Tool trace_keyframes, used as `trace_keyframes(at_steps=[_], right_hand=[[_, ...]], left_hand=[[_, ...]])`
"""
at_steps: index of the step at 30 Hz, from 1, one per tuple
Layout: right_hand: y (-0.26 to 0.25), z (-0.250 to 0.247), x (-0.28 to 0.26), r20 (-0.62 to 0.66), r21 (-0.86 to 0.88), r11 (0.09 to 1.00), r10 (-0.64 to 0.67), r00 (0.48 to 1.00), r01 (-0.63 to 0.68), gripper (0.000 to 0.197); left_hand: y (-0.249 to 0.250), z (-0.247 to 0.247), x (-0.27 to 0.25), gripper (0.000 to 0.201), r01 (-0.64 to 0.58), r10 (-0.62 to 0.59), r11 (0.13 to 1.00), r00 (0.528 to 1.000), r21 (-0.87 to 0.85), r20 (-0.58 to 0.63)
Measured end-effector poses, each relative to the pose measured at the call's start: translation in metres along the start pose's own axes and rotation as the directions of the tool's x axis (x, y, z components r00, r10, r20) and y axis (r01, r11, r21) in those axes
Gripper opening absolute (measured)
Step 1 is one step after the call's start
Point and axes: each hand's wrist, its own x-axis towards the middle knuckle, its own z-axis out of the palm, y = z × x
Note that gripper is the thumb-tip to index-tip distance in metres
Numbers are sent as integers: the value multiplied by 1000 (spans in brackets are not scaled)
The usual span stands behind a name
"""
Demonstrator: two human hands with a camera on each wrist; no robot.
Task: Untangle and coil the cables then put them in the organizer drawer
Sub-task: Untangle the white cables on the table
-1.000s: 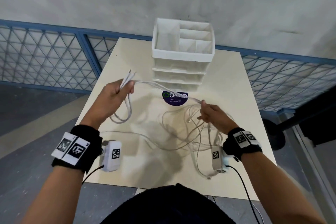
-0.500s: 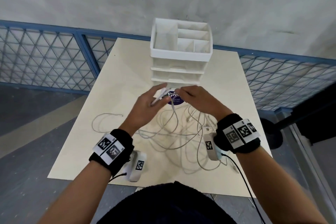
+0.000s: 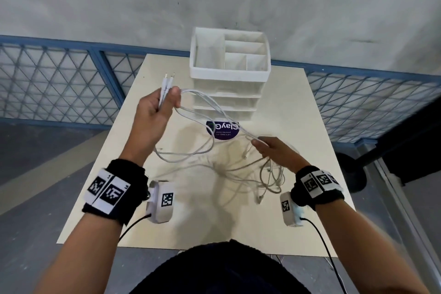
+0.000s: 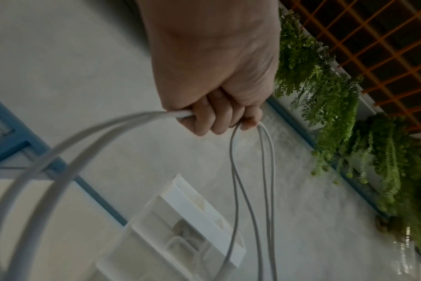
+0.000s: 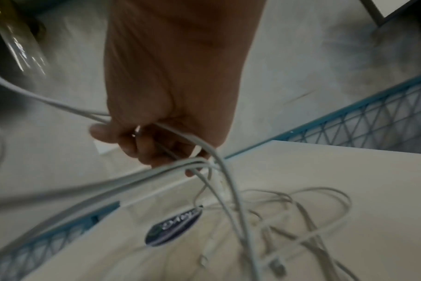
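My left hand (image 3: 159,105) is raised over the table's left half and grips a bundle of white cable (image 3: 205,105), two plug ends sticking up past the thumb. In the left wrist view the curled fingers (image 4: 212,117) close round the strands. The cable runs down to my right hand (image 3: 270,149), which pinches it above the tangle of white cables (image 3: 243,169) lying on the table. The right wrist view shows the fingers (image 5: 142,144) wrapped round several strands. The white organizer (image 3: 230,71) stands at the table's far edge, its drawers closed.
A beige table (image 3: 298,107) carries a round purple sticker (image 3: 223,130) in front of the organizer. Blue mesh fencing (image 3: 55,83) runs behind the table on both sides. A dark stand base (image 3: 350,174) sits on the floor at the right.
Half a second ago both hands met near the organizer's front. Now they have parted: the left hand rose up and left with the cable, the right hand drew back toward the tangle.
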Motion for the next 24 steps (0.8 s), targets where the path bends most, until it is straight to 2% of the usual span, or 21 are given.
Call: trace_keyframes(at_steps=[2,4,6,8,10,11,12,13,14,15,17,19,20,22,23,24], right_hand=[[18,1,5,-20,-105,993,53,998,-55,38],[24,-1,6,-45,-142,986,76,996,-82,34],[19,-6,7,-98,-111,993,32,995,-42,30],[8,-14,10,-177,-72,997,-25,984,12,25],[-7,-23,13,-246,-44,997,-79,966,70,26],[-17,-27,14,-262,-44,995,-102,960,94,25],[-28,-31,14,-262,-58,990,-139,955,128,21],[-38,-34,14,-256,-82,983,-179,950,163,15],[-47,-35,14,-242,-102,975,-219,945,199,10],[-55,-35,14,-219,-116,967,-246,944,225,10],[-67,-31,14,-129,-146,955,-277,952,258,13],[-76,-21,13,-17,-198,944,-272,962,264,16],[-81,-15,13,30,-218,941,-259,965,259,17],[-90,-7,11,68,-212,939,-260,963,269,16],[-92,-4,10,58,-179,943,-273,960,279,16],[-95,-3,9,31,-139,949,-281,959,283,17]], left_hand=[[-9,-7,-1,36,21,-20,999,999,29,-34],[-19,-9,-4,36,41,-39,993,999,107,-18],[-33,-11,-5,37,83,-102,946,994,314,46],[-49,-15,-6,39,145,-254,804,961,577,112],[-67,-18,-9,36,197,-427,656,893,729,143],[-73,-18,-11,30,225,-483,598,867,769,122],[-76,-16,-12,24,253,-503,559,860,790,80],[-75,-13,-14,26,277,-487,547,873,790,31],[-72,-8,-14,31,301,-442,571,897,764,-22],[-64,-1,-14,35,306,-362,650,929,696,-71],[-41,13,-13,38,191,-152,860,981,473,-120],[-24,30,-12,44,20,-23,961,1000,276,9],[-19,39,-12,50,-12,-13,976,994,218,111],[-20,56,-12,58,29,-85,984,942,175,324],[-22,63,-13,51,63,-129,983,901,170,415],[-26,69,-14,35,75,-150,982,867,172,475]])
